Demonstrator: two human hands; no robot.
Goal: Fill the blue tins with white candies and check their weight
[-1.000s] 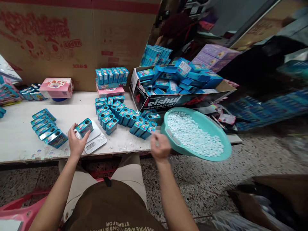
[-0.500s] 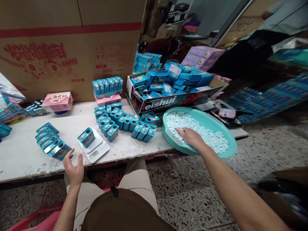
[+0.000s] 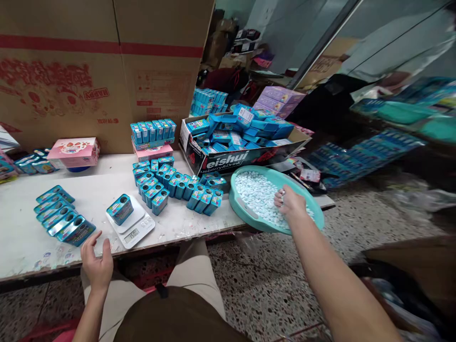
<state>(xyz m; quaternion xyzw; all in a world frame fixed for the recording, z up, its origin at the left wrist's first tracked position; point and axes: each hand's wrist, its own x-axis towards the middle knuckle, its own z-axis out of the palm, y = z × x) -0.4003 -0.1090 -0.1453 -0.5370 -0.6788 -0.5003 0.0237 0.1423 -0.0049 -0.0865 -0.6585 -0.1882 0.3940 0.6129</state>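
My right hand (image 3: pixel 292 203) is over the turquoise basin (image 3: pixel 239 205), fingers curled around a few small white candies. Many more pale candies (image 3: pixel 254 194) fill the basin's bottom. At the table's front edge my left hand (image 3: pixel 97 261) is open and holds nothing, thumb and fingers apart. Just right of it is a white digital scale (image 3: pixel 139 232); its display seems to read 150.0 or similar. A blue tin (image 3: pixel 120 209) with a round hole in its top stands on the scale. Left of the scale, several blue tins (image 3: pixel 64 219) lean in a row.
Several blue tins (image 3: pixel 160 202) with open holes stand behind the scale. A black carton (image 3: pixel 221 161) full of blue tins is behind the basin. A pink box (image 3: pixel 74 153) stands at the back left, before a large cardboard box (image 3: pixel 160 28). Blue tins are stacked (image 3: pixel 153 132) near it.
My right hand has moved right across the basin, and its fingers have closed on some candies. My left hand remains open near the scale. The whole view has shifted slightly.
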